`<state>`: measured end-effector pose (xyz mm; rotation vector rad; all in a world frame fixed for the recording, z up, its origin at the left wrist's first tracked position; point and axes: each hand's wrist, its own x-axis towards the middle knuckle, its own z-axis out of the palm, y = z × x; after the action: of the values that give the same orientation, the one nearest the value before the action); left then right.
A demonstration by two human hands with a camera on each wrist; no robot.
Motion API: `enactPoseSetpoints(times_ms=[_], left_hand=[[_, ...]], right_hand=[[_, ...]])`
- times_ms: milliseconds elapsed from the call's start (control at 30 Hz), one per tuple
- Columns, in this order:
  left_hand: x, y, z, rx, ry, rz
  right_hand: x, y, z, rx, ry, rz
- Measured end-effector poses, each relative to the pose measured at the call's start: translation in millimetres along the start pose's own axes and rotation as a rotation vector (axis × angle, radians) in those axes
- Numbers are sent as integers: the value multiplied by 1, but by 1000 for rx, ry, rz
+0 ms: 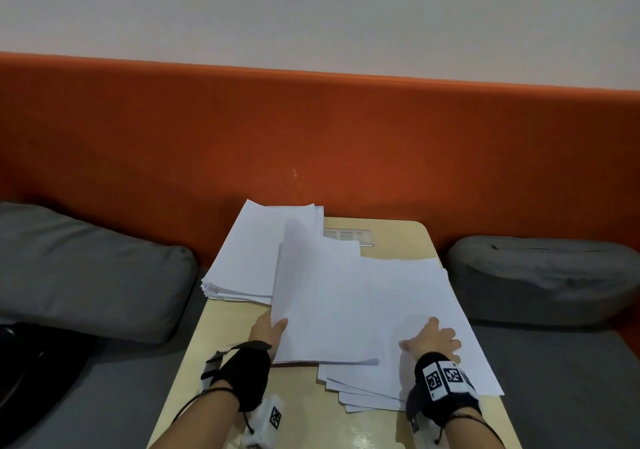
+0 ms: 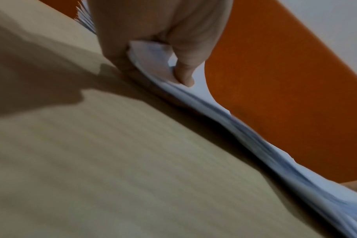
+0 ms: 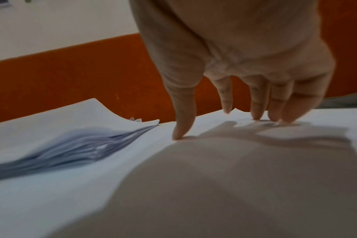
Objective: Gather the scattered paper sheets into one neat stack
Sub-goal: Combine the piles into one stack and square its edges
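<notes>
White paper sheets lie in three loose piles on a small wooden table (image 1: 221, 337). A far-left pile (image 1: 249, 254) overhangs the table's left edge. My left hand (image 1: 272, 332) pinches the left edge of the middle bundle (image 1: 322, 303), thumb on top and fingers beneath; its far end curls upward. In the left wrist view the thumb (image 2: 183, 70) presses on that bundle (image 2: 245, 128). My right hand (image 1: 433, 339) rests with spread straight fingers on the right pile (image 1: 426, 296), whose sheets fan out near the front edge. In the right wrist view the fingertips (image 3: 181, 133) touch the top sheet (image 3: 214, 177).
An orange padded backrest (image 1: 311, 136) runs behind the table. A grey cushion (image 1: 86, 268) sits at the left, another grey cushion (image 1: 547, 275) at the right. A dark object (image 1: 31, 379) lies at the lower left. Bare tabletop shows at the front left.
</notes>
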<state>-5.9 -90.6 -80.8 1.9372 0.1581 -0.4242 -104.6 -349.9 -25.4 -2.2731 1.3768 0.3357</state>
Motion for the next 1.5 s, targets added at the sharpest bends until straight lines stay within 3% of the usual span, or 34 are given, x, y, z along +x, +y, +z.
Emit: enactPoseSetpoints(times_ms=[200,600,800,1167,1267,1367,1500], left_hand=[[11,-7,4,71,-8,-5],[10,-8,4,90,-11,3],[10,-10,5,71,-5,11],[9,-10,3,49,-26,17],[7,-8,2,12,-32,28],[6,-8,1,2,-34,35],[5,-7,0,-1,-49,40]], right_hand=[[3,8,-3,-74,26,70],[-6,8,0,-120,130,38],[-7,9,0,28,41,6],[-10,8,-10,144,72,-257],[-13,2,-37,183,189,-245],[-28,-10,-71,225,409,-281],[-54,-28,-106,487,633,-399]])
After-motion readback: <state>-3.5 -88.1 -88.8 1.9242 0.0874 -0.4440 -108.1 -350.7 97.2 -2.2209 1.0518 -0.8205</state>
